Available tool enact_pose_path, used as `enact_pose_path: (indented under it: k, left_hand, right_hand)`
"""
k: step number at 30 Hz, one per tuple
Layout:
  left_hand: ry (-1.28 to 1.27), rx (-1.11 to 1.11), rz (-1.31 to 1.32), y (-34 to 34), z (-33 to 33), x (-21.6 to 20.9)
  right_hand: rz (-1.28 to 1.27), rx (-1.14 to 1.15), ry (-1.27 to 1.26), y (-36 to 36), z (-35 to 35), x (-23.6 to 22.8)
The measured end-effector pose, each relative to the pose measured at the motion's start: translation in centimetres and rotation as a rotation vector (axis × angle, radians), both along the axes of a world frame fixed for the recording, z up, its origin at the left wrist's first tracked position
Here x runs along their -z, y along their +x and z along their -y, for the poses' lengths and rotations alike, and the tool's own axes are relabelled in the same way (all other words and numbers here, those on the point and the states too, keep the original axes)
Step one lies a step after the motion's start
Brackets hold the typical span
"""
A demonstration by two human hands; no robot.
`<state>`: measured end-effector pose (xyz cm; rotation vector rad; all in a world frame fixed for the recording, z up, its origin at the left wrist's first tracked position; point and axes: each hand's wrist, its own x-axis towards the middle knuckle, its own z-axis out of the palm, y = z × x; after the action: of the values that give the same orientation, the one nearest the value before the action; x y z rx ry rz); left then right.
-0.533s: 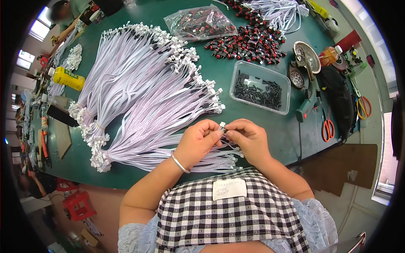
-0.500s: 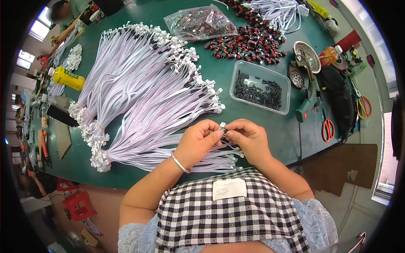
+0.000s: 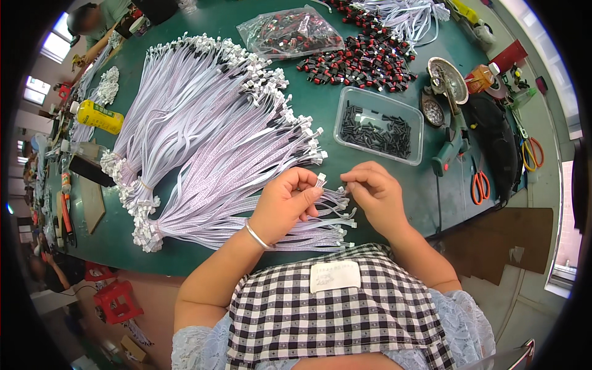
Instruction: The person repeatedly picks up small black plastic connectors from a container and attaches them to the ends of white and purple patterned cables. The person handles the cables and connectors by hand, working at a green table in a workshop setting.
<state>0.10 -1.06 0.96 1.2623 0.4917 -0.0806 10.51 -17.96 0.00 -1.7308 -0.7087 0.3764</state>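
Thumb and fingers of my left hand (image 3: 287, 200) pinch a cable just behind its small white connector (image 3: 320, 179). A little to the right, my right hand (image 3: 376, 194) is apart from it, fingertips closed together; whatever they hold, if anything, is too small to make out. Under and beside the left hand spread bundles of white and pinkish flat cables (image 3: 222, 148), tied at one end, white connectors at both ends. Beyond the right hand stands a clear plastic box (image 3: 414, 159) with short black tubes (image 3: 376, 132) inside.
Behind the box lie a heap of red and black small parts (image 3: 364, 65) and a clear bag (image 3: 290, 34) of similar ones. At right are a green glue gun (image 3: 453, 151), metal dishes (image 3: 449, 80) and orange-handled scissors (image 3: 480, 187). A yellow bottle (image 3: 98, 116) lies at left.
My hands have drawn apart: the right has moved right, off the connector, and the left has shifted slightly left, still pinching the cable.
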Motion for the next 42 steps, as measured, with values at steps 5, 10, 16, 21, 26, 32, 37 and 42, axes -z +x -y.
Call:
enact_pose_path:
  k: [5, 10, 16, 21, 26, 32, 37, 42]
  left_hand:
    - [-0.102, 0.055, -0.033, -0.1, -0.4, 0.3]
    - [-0.207, 0.060, -0.039, -0.1, -0.5, 0.6]
    - [-0.234, 0.044, -0.047, 0.0, -0.3, 0.6]
    - [-0.225, 0.048, -0.056, -0.1, -0.3, 0.5]
    - [-0.229, 0.051, -0.047, -0.1, -0.2, 0.5]
    - [-0.225, 0.061, -0.043, 0.0, -0.1, 0.3]
    - [-0.200, 0.071, -0.047, 0.1, -0.1, 0.2]
    - [-0.201, 0.077, -0.036, 0.1, -0.1, 0.1]
  right_hand:
    - [0.627, -0.062, -0.256, 1.4, 1.0, 0.9]
    - [0.605, -0.163, -0.362, 2.4, 1.1, 0.9]
    - [-0.485, -0.117, 0.047, 0.8, -0.3, -0.5]
    - [-0.621, -0.131, 0.132, 0.2, -0.8, 0.1]
    - [-0.607, -0.133, 0.102, 0.1, -0.9, 0.2]
    - [-0.580, -0.133, 0.077, 0.1, -1.0, 0.3]
    - [-0.594, -0.138, 0.068, 0.1, -1.0, 0.1]
    - [-0.587, -0.132, 0.063, 0.0, -1.0, 0.0]
